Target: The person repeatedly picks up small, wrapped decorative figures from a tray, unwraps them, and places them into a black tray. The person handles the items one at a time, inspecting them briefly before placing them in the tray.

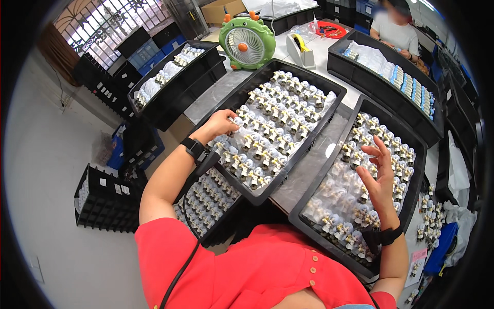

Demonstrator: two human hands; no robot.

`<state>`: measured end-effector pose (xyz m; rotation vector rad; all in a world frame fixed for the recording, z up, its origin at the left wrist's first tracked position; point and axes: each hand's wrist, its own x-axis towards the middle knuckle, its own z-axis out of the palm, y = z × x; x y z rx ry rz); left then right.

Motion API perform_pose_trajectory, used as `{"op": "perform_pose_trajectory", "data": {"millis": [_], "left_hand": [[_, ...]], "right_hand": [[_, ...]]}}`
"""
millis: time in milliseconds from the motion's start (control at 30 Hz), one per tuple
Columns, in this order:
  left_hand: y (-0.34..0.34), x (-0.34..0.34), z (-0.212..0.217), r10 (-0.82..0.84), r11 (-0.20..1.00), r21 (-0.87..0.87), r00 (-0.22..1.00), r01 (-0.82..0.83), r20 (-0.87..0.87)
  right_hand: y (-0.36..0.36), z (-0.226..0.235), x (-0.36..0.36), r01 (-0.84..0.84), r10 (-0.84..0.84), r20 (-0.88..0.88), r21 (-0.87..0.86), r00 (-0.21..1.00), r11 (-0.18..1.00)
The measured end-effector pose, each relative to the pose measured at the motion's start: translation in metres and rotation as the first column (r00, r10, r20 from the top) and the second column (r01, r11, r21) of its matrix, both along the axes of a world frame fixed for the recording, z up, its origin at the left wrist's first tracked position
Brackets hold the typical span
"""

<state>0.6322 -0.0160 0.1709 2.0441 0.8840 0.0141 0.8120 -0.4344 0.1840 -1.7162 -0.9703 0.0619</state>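
Observation:
My left hand (pixel 221 123) rests on the near left corner of a black tray (pixel 288 69) filled with rows of small white and gold figurines (pixel 272 126) under clear wrap; its fingers curl onto one figurine at the edge. My right hand (pixel 378 172) hovers with fingers spread above a second black tray (pixel 419 147) of the same figurines (pixel 355 154), holding nothing. Both wrists carry black bands, and a black cable runs from the left one down my red shirt.
A green desk fan (pixel 247 44) and a tape dispenser (pixel 300 49) stand behind the trays. More black trays (pixel 337 56) sit at the right and left (pixel 170 85). Another person (pixel 396 28) sits at the far end. Loose figurines (pixel 429 219) lie at right.

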Motion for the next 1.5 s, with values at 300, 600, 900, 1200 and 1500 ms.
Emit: {"op": "perform_pose_trajectory", "data": {"millis": [300, 600, 900, 1200, 1500], "left_hand": [[-0.008, 0.008, -0.019, -0.138, 0.987, 0.068, 0.984, 0.146, -0.113], [-0.009, -0.001, 0.000, -0.241, 0.891, 0.360, 0.960, 0.276, -0.141], [-0.197, 0.051, 0.070, -0.378, 0.621, -0.428, 0.729, 0.656, 0.570], [-0.234, 0.105, 0.010, -0.055, 0.612, -0.617, 0.805, 0.495, 0.591], [-0.244, 0.096, 0.008, -0.110, 0.624, -0.505, 0.707, 0.596, 0.699]], "right_hand": [[0.001, -0.010, 0.009, 0.045, -0.045, -0.022, -0.005, 0.999, 0.999], [0.001, -0.014, 0.023, 0.147, -0.145, 0.048, -0.052, 0.988, 0.988], [-0.001, -0.051, 0.036, 0.178, -0.103, 0.194, -0.426, 0.976, 0.887], [0.000, -0.036, 0.038, 0.165, -0.110, 0.264, -0.199, 0.958, 0.966], [0.011, -0.013, 0.009, -0.079, 0.078, 0.021, 0.041, 0.997, 0.996]]}}
